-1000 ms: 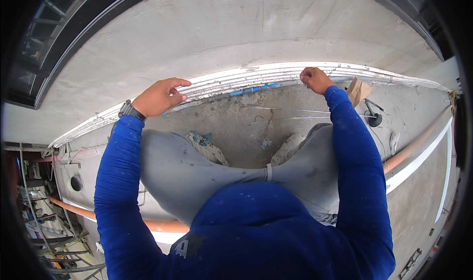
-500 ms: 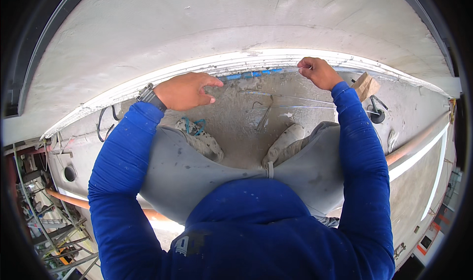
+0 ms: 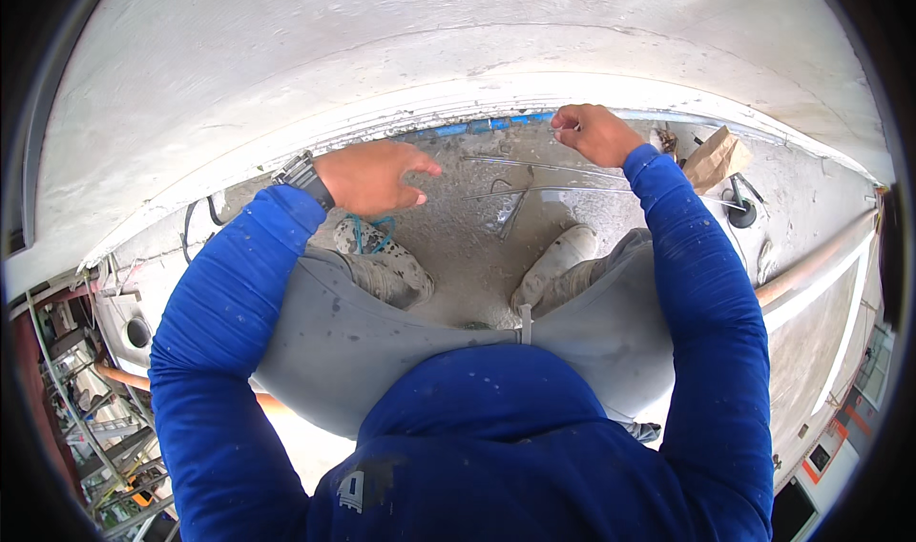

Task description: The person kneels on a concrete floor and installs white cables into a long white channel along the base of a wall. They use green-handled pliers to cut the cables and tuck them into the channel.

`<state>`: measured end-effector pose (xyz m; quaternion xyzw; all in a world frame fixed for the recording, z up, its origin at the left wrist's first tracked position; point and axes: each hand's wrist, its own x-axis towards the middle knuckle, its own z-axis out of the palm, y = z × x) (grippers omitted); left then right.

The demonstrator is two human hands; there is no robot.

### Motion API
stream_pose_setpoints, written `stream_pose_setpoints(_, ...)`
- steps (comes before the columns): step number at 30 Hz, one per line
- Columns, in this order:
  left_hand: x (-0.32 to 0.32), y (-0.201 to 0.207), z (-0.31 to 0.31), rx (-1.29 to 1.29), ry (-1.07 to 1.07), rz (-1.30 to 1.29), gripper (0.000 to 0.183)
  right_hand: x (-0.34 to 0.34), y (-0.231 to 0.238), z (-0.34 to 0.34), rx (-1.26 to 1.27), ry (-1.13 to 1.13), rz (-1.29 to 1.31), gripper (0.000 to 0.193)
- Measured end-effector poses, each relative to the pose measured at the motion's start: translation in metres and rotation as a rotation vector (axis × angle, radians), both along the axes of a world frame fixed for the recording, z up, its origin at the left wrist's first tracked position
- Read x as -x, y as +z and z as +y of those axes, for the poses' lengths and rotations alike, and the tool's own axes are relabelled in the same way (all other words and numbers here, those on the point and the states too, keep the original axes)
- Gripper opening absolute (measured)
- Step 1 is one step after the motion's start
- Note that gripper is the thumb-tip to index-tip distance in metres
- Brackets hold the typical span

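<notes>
My left hand hovers beside the foot of a pale wall, thumb and forefinger spread, with nothing visible between them. A dark watch is on that wrist. My right hand is near the right end of a blue pipe that runs along the wall's base. Its fingers are curled into a pinch; what they hold, if anything, is too small to make out. Between and below the hands, two thin metal rods lie on the wet grey floor, beside a bent piece of wire.
At the right are a brown paper bag and a black round-based object with a handle. A teal cord lies over my left shoe. An orange-brown pipe runs behind on the right; metal frames stand at lower left.
My right hand has moved left along the wall's foot, and my left hand slightly right, so they are closer together. The view has shifted a little. Rods and bag appear to lie as before.
</notes>
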<state>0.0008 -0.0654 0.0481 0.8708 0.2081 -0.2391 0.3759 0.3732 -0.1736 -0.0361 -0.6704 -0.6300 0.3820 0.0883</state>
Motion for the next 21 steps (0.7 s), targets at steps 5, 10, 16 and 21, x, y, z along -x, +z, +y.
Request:
stream_pose_setpoints(5,-0.017,-0.033,0.018,0.055,0.027,0.098,0.049,0.002,-0.026,0.004,0.020,0.040,-0.035,0.037)
stream_pose_setpoints(10,-0.052,-0.129,0.023,-0.017,0.095,0.103,0.051,0.021,-0.080,0.006,-0.094,0.105,-0.318,0.041)
stream_pose_setpoints(16,-0.083,-0.229,-0.001,-0.394,0.414,-0.096,0.051,0.037,-0.122,0.011,-0.237,0.127,-0.491,0.043)
stream_pose_setpoints(21,-0.093,-0.253,-0.002,-0.433,0.407,-0.082,0.052,0.037,-0.136,0.021,-0.178,0.126,-0.527,0.038)
